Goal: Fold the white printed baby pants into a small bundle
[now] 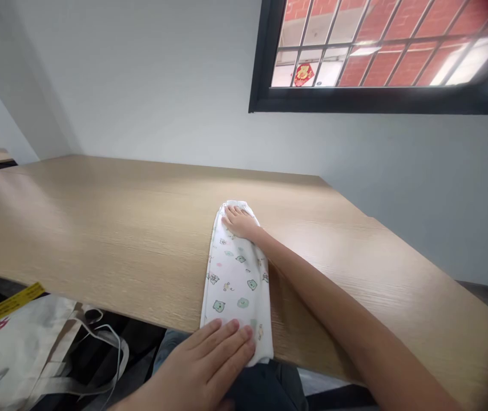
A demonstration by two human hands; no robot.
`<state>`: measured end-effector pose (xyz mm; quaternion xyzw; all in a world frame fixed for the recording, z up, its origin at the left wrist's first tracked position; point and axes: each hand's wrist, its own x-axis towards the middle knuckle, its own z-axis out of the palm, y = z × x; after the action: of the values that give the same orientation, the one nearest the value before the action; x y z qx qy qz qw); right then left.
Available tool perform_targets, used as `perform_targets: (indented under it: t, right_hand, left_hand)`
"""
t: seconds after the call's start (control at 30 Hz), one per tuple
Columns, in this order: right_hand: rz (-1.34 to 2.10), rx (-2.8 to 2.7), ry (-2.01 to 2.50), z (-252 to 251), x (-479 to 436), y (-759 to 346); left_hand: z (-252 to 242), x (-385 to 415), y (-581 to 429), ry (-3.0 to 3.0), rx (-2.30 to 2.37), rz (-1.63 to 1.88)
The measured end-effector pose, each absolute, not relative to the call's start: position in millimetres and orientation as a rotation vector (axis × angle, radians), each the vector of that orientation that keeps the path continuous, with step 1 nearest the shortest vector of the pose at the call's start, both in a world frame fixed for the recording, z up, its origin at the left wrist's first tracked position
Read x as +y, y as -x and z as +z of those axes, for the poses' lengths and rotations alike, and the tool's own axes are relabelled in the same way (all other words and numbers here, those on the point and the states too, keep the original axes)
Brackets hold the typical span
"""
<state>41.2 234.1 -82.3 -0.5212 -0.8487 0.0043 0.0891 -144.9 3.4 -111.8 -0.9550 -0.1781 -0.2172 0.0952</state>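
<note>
Nearest us, our left hand [209,359] lies flat, fingers spread, no grip, pinning the near end of the folded printed cloth [236,279] at the surface [98,228] edge. Farther off, our right hand [240,221] presses the far end open-palmed, probably to keep the soft, narrow strip smooth on the woodgrain.

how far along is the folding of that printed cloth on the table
Done: the printed cloth already lies as a narrow strip across the wooden table. In hand: the right hand presses its far end, the left hand its near end at the table edge. Left, probably: folding the strip shorter.
</note>
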Motion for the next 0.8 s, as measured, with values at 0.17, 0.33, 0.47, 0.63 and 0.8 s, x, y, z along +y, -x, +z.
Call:
perform_targets:
  t: [0.17,0.33,0.47,0.63,0.8]
  right_hand:
    - [0.087,-2.613,1.485,-76,193,-48]
    - [0.271,-2.814,1.106,-54,100,-61]
    - [0.355,-2.742,0.955,-48,29,-68]
    - [0.182,-2.621,0.844,-67,7,-71]
    - [0.145,-2.499,0.855,-55,11,-76]
  left_hand:
    - [-95,13,155,2.826,-0.566,-0.682]
    - [-86,18,159,2.870,-0.555,-0.765]
    - [-83,22,154,2.888,-0.566,-0.915]
    - [-83,32,153,2.953,-0.725,-0.955]
    - [-66,34,161,3.095,-0.895,-1.031]
